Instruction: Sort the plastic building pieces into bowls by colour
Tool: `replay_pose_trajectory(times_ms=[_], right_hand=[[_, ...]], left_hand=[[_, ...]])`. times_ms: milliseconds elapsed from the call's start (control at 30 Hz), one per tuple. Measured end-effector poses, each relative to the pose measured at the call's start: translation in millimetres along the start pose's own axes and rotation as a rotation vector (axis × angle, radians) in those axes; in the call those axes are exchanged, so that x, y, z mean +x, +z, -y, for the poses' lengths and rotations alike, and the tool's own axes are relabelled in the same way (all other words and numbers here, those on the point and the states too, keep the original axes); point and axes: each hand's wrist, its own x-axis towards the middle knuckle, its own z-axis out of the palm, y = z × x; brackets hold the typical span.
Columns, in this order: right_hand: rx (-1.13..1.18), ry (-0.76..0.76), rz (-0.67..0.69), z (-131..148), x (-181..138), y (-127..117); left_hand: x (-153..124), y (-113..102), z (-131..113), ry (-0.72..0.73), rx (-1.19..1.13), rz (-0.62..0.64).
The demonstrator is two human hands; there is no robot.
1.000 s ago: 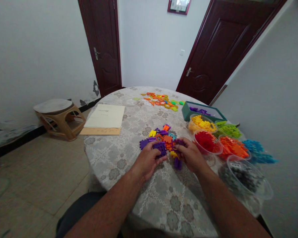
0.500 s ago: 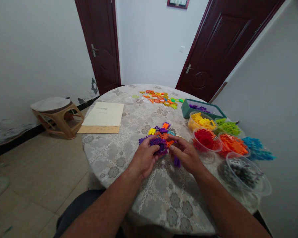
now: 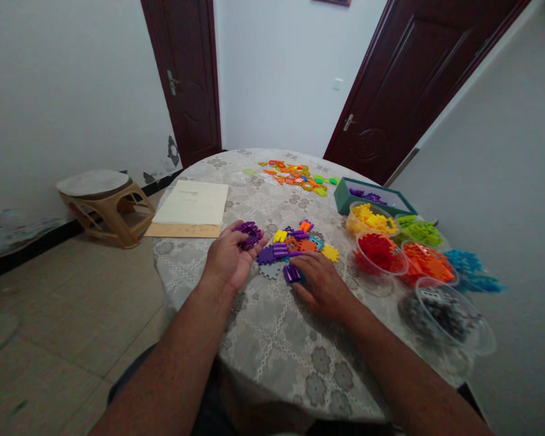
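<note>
My left hand (image 3: 231,257) is closed around a dark purple toothed building piece with a ring shape (image 3: 249,234), held just above the table left of a small heap. Over the heap's right front, palm down, is my right hand (image 3: 320,278); its thumb and fingers are apart, with the fingertips beside a purple connector (image 3: 293,274). Whether they touch it I cannot tell. Around them lie a purple square piece (image 3: 266,255), a grey toothed piece (image 3: 270,270), a small yellow piece (image 3: 280,236), an orange piece (image 3: 308,245) and a yellow square (image 3: 330,253).
Clear tubs of yellow (image 3: 371,219), red (image 3: 379,253), orange (image 3: 429,263) and grey pieces (image 3: 449,315) stand at the right, near a green box (image 3: 344,197). Blue pieces (image 3: 472,270) lie by the wall. Paper sheets (image 3: 191,203) rest at the left; mixed pieces (image 3: 295,175) lie at the back.
My hands were together at the purple ring piece over the heap. The left has drawn it away to the left, and the right has moved left and down onto the heap.
</note>
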Motion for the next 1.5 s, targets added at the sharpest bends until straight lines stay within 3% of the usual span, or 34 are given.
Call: replay_pose_trajectory(times_ms=[167,433,733,867,1000,1133,1267,1367,1500], right_hand=[[-0.031,0.017,0.03,5,2,9],[0.121,0.115,-0.284,-8,0,4],[0.162,0.145,-0.394,-10,0,0],[0.149,0.035,-0.335,-2,0,7],[0.132,-0.004,-0.272,1,1,-4],[0.106,0.175,-0.301,-12,-6,-41],[-0.019,0.358,-0.055,-17,-24,-71],[-0.116,0.366,0.112,-6,-38,-68],[-0.197,0.393,0.171,11,-49,-45]], left_hand=[[-2,0,8,0.004,0.037,0.029],[-9,1,25,-0.139,0.097,0.098],[-24,7,47,-0.231,0.208,0.225],[-35,12,60,-0.25,0.274,0.312],[-36,13,70,-0.205,0.266,0.271],[-29,14,65,-0.229,0.181,0.242],[-26,15,55,-0.224,0.138,0.24],[-27,15,50,-0.228,0.105,0.246],[-28,14,50,-0.232,0.07,0.259]])
